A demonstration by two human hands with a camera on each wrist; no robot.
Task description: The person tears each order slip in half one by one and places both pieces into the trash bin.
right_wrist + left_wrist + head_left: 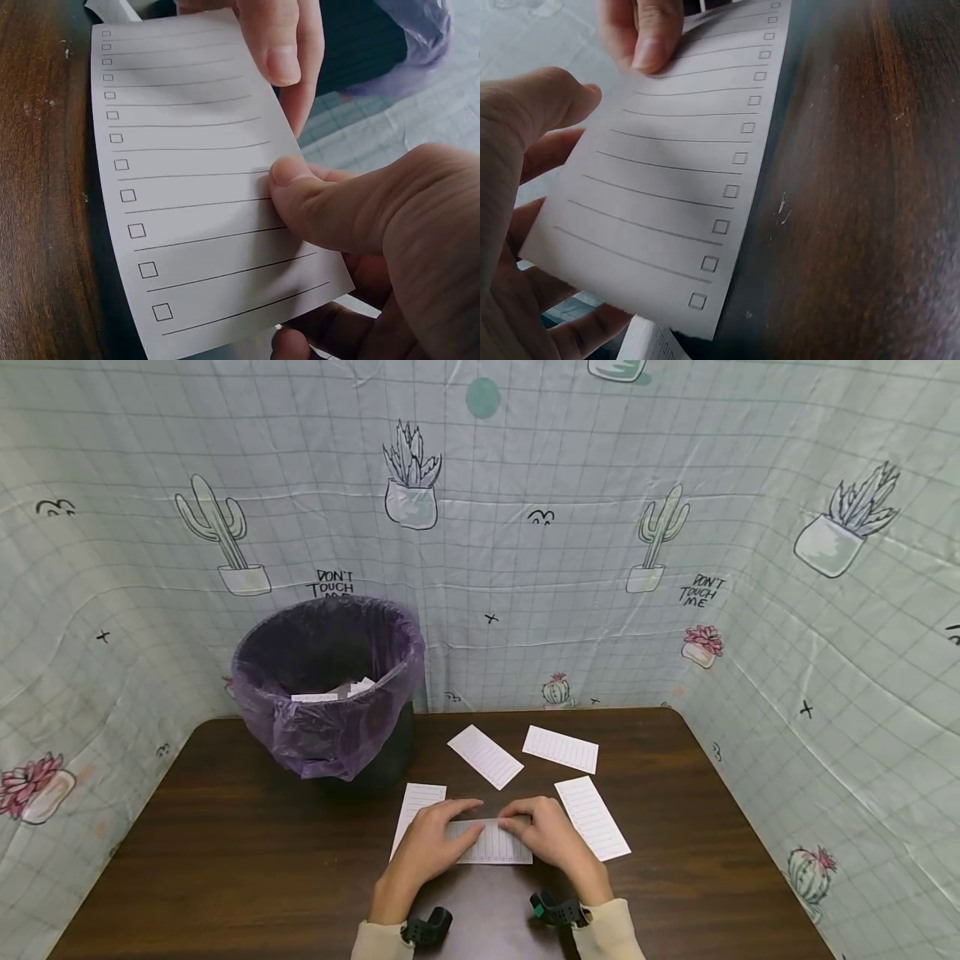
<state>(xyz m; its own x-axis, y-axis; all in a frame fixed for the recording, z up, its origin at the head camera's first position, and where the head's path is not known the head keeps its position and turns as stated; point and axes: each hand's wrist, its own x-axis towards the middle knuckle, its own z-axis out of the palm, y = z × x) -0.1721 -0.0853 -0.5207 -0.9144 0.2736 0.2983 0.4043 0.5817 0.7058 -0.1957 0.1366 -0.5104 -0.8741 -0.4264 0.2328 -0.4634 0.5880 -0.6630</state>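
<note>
A white checklist sheet (495,850) with ruled lines and small tick boxes is raised in front of me, its long side running left to right in the head view. My right hand (551,833) pinches the sheet's upper edge between thumb and fingers; in the right wrist view the thumb (319,202) presses its face. On the left end, my left hand (429,842) has its fingers behind the sheet (667,150). Its thumb (574,97) stands off the paper in the left wrist view, so it does not pinch.
Several similar sheets lie around: one beside my left hand (420,802), two farther back (486,757) and one on the right (592,818). A dark bin with a purple liner (326,735) stands back left, paper pieces (315,697) inside. Patterned cloth surrounds the wooden table (225,860).
</note>
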